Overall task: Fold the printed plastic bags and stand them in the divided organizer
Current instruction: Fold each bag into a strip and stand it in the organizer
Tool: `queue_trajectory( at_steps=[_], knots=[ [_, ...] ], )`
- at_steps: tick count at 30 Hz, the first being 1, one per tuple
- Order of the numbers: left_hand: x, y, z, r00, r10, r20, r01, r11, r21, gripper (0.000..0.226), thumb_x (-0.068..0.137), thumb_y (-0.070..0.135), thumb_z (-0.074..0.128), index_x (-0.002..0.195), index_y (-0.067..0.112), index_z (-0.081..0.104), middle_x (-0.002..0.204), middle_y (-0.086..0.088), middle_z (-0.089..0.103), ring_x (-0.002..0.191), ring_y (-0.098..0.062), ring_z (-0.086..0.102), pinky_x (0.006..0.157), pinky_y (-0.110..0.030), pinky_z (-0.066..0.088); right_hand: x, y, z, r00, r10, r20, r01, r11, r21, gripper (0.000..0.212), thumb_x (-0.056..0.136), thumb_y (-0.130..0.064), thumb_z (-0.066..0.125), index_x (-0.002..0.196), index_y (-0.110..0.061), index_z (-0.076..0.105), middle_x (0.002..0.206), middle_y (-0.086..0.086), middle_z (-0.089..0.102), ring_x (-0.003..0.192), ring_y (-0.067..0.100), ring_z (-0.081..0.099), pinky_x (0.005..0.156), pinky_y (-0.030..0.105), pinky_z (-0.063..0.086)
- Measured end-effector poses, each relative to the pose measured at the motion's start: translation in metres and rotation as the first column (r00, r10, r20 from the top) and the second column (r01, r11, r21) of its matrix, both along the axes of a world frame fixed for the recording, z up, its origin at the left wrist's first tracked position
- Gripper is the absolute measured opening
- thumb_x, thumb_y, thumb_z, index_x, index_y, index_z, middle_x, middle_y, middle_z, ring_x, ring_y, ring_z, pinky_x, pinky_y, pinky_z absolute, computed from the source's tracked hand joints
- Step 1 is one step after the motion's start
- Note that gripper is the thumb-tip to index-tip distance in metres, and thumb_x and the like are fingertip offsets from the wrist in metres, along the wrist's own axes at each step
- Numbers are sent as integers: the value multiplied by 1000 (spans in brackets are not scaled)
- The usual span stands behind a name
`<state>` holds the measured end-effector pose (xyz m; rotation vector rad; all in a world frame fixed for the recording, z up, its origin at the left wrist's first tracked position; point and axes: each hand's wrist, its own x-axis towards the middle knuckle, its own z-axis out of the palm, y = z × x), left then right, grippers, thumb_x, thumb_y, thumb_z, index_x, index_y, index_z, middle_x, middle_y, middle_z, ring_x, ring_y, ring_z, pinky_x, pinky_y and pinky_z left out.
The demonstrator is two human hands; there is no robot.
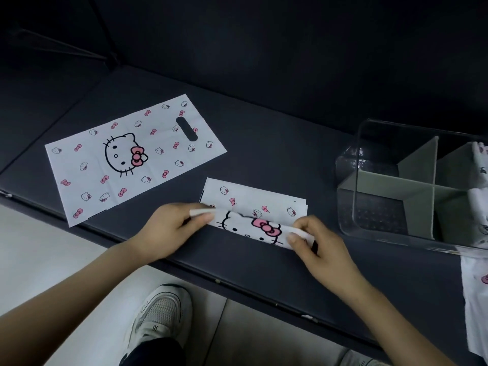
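A white plastic bag printed with cat faces and pink bows [254, 211] lies partly folded on the dark cushion in front of me. My left hand [171, 228] pinches the left end of its near fold, and my right hand [314, 243] pinches the right end. A second bag of the same print [132, 157] lies flat and unfolded to the left. The clear divided organizer [390, 188] with grey partitions stands at the right; folded bags [480, 167] stand in its right-hand compartments.
Another printed bag [475, 299] hangs over the cushion's front edge at the far right. The dark sofa seat [264, 141] runs diagonally, its backrest behind. Below it are a pale floor and my white sneaker [161, 315].
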<state>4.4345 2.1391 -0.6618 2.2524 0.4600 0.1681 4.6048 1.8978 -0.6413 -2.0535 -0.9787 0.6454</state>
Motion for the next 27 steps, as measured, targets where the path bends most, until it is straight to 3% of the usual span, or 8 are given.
queue_trajectory(
  at_steps=[3, 7, 9, 13, 16, 22, 25, 27],
  knots=[
    [11, -3, 0, 985, 171, -33, -173, 982, -78, 13, 97, 33, 52, 90, 41, 61, 85, 16, 68, 81, -4, 62, 73, -13, 45, 12, 9, -1, 977, -86, -198, 82, 996, -28, 15, 86, -19, 69, 92, -30, 61, 90, -22, 65, 80, -4, 59, 69, 9, 42],
    [18, -9, -5, 948, 319, -6, -318, 941, -116, 16, 96, 35, 53, 95, 25, 66, 84, -8, 70, 81, -26, 64, 81, -40, 50, 25, 28, -10, 914, -313, -259, 322, 947, -8, 8, 89, -20, 65, 84, -15, 69, 80, 3, 71, 72, 21, 63, 65, 29, 49],
    [20, -11, -9, 923, 386, 13, -382, 918, -105, 24, 96, 39, 54, 93, 17, 64, 79, -16, 67, 79, -32, 61, 78, -43, 49, 29, 36, -16, 876, -389, -284, 398, 917, -27, 15, 90, -20, 64, 82, -7, 68, 79, 17, 69, 66, 23, 60, 54, 24, 48],
    [27, -14, -9, 868, 496, 10, -494, 866, -78, 26, 93, 37, 57, 85, 13, 60, 68, -14, 65, 71, -33, 57, 68, -32, 43, 31, 44, -22, 887, -441, -136, 434, 898, -80, 27, 89, -25, 64, 68, -8, 61, 57, 7, 53, 56, 15, 45, 56, 27, 37],
    [30, -15, -8, 841, 542, 0, -541, 840, -40, 30, 92, 38, 59, 79, 11, 55, 62, -10, 62, 64, -29, 55, 62, -28, 41, 26, 48, -19, 905, -425, 30, 426, 900, -95, 22, 91, -24, 61, 78, -6, 64, 63, 5, 61, 59, 19, 53, 57, 30, 40],
    [35, -15, -11, 838, 540, 77, -543, 815, 203, 33, 96, 36, 55, 77, 8, 51, 56, -7, 58, 54, -28, 53, 55, -34, 39, 29, 59, -18, 900, -401, 172, 427, 890, -159, 30, 93, -29, 58, 66, -17, 51, 49, -7, 44, 49, 10, 41, 47, 26, 29],
    [35, -14, -15, 855, 496, 153, -512, 757, 405, 34, 92, 39, 49, 74, 10, 50, 49, -3, 49, 46, -26, 48, 45, -25, 27, 28, 60, -20, 898, -400, 186, 428, 891, -151, 25, 93, -30, 57, 72, -18, 55, 48, -9, 45, 54, 15, 44, 48, 25, 28],
    [36, -13, -16, 865, 466, 186, -487, 690, 535, 33, 89, 37, 45, 83, 7, 57, 59, -5, 55, 53, -29, 52, 51, -30, 33, 28, 61, -20, 897, -391, 207, 424, 893, -150, 23, 93, -31, 57, 73, -18, 56, 48, -10, 43, 53, 14, 43, 48, 24, 28]
  ],
)
